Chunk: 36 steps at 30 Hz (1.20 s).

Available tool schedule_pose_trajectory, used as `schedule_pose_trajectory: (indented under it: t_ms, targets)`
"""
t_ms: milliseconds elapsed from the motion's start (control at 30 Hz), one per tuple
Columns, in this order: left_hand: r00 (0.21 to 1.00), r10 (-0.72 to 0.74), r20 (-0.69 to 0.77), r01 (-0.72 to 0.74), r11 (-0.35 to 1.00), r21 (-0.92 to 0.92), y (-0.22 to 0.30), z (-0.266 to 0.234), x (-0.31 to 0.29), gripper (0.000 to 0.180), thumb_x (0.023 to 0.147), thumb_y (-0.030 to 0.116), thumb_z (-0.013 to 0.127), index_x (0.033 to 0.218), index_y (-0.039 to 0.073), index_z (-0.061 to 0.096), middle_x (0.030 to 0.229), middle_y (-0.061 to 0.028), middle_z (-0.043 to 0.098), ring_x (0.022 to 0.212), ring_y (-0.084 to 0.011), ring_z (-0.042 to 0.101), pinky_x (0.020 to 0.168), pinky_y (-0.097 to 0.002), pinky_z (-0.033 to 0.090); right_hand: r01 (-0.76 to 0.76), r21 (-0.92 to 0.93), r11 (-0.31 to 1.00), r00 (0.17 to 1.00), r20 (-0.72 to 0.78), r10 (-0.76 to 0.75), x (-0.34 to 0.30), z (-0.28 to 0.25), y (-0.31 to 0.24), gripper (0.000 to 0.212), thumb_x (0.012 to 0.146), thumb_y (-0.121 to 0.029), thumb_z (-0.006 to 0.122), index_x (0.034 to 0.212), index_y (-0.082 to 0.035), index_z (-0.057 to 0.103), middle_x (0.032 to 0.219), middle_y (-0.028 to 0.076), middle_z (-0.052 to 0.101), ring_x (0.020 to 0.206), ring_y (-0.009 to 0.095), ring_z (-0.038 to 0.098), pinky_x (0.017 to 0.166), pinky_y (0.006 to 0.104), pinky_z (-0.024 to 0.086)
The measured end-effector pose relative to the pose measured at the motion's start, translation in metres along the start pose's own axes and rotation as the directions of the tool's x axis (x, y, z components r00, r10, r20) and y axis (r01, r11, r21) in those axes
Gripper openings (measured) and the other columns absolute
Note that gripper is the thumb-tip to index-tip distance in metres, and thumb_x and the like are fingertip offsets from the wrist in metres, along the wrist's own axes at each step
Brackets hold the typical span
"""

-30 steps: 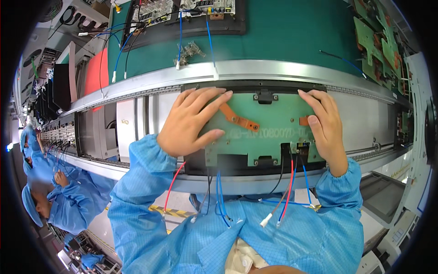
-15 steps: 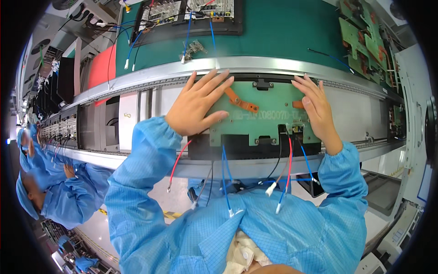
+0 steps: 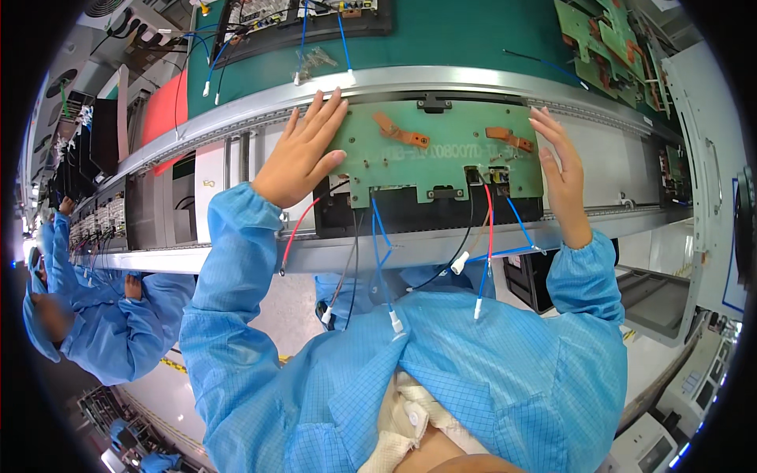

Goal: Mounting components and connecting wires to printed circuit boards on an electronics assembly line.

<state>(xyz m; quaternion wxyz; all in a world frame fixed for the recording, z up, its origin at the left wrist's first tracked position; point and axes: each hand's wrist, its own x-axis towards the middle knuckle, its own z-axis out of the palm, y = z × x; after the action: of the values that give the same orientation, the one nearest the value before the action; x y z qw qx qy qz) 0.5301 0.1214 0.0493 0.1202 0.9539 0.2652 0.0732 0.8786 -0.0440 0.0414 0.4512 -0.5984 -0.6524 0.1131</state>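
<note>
A worker in a blue smock holds both bare hands at either end of a green plate (image 3: 441, 169) lying over a black frame (image 3: 398, 219) on an assembly line. The left hand (image 3: 302, 154) is at the plate's left edge, its fingers straight and slightly apart, thumb spread away, gripping nothing; the right hand (image 3: 563, 173) stands just beside the right edge, thumb apart from its extended fingers, likewise empty. Whether either hand touches the plate cannot be told. Two orange-brown strips (image 3: 509, 139) sit on the plate's far half, and a red wire (image 3: 296, 234) and blue wires (image 3: 382, 244) trail from the near side. Beyond a metal rail (image 3: 449, 80), a green surface (image 3: 473, 35) carries a pile of small springs (image 3: 317, 60), at left a black panel (image 3: 355, 26) with circuit boards, and at right green boards (image 3: 603, 39). At left, a co-worker (image 3: 118, 335) also wears blue.
</note>
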Motion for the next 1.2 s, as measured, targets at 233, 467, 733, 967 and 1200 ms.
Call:
schedule_pose_trajectory:
  t_ms: [233, 467, 733, 967, 1200]
  targets:
    - [0.999, 0.008, 0.040, -0.013, 0.990, 0.142, -0.009, 0.015, 0.001, 0.061, 0.095, 0.039, 0.034, 0.144, 0.008, 0.016, 0.152, -0.0086, 0.011, 0.140, -0.0303, 0.006, 0.112, -0.0475, 0.008, 0.298, -0.239, 0.924, 0.934, 0.274, -0.231, -0.028, -0.010, -0.030, 0.050, 0.069, -0.011, 0.069, 0.118, -0.006, 0.058, 0.082, 0.010, 0.052, 0.074, 0.024, 0.048, 0.069, 0.0352, 0.040]
    - [0.992, 0.035, 0.117, -0.028, 0.998, -0.061, -0.007, -0.034, 0.016, 0.035, 0.092, 0.014, 0.049, 0.125, 0.004, 0.051, 0.127, -0.0178, 0.051, 0.120, -0.0307, 0.047, 0.099, -0.0387, 0.038, 0.306, -0.195, 0.932, 0.917, 0.323, -0.233, -0.017, 0.018, -0.056, 0.064, 0.048, -0.031, 0.080, 0.106, -0.011, 0.062, 0.076, 0.005, 0.050, 0.070, 0.025, 0.048, 0.064, 0.0351, 0.038]
    - [0.960, 0.279, 0.016, -0.278, 0.960, -0.034, 0.074, -0.115, 0.043, 0.019, 0.087, 0.016, 0.055, 0.103, 0.008, 0.063, 0.087, -0.0139, 0.063, 0.077, -0.0329, 0.060, 0.065, -0.0375, 0.049, 0.276, -0.266, 0.923, 0.944, 0.258, -0.208, -0.045, 0.039, -0.048, 0.049, 0.049, -0.022, 0.077, 0.095, -0.013, 0.063, 0.073, 0.005, 0.048, 0.068, 0.023, 0.049, 0.059, 0.0339, 0.037]
    - [0.834, 0.524, 0.174, -0.542, 0.838, 0.070, 0.114, -0.088, 0.092, 0.025, 0.084, 0.020, 0.057, 0.107, 0.011, 0.059, 0.085, -0.0113, 0.063, 0.080, -0.0320, 0.061, 0.065, -0.0400, 0.049, 0.333, -0.273, 0.903, 0.943, 0.071, -0.326, -0.037, 0.033, -0.045, 0.021, 0.066, -0.015, 0.073, 0.085, -0.011, 0.065, 0.062, 0.003, 0.045, 0.058, 0.023, 0.047, 0.053, 0.0338, 0.036]
    - [0.772, 0.565, 0.289, -0.534, 0.825, -0.187, 0.159, -0.057, 0.113, 0.050, 0.081, 0.016, 0.062, 0.127, 0.013, 0.044, 0.100, -0.0119, 0.062, 0.089, -0.0325, 0.060, 0.076, -0.0414, 0.049, 0.173, -0.234, 0.957, 0.979, -0.067, -0.193, -0.022, 0.013, -0.031, 0.010, 0.072, -0.013, 0.066, 0.080, -0.008, 0.064, 0.072, 0.008, 0.057, 0.068, 0.027, 0.057, 0.058, 0.0353, 0.043]
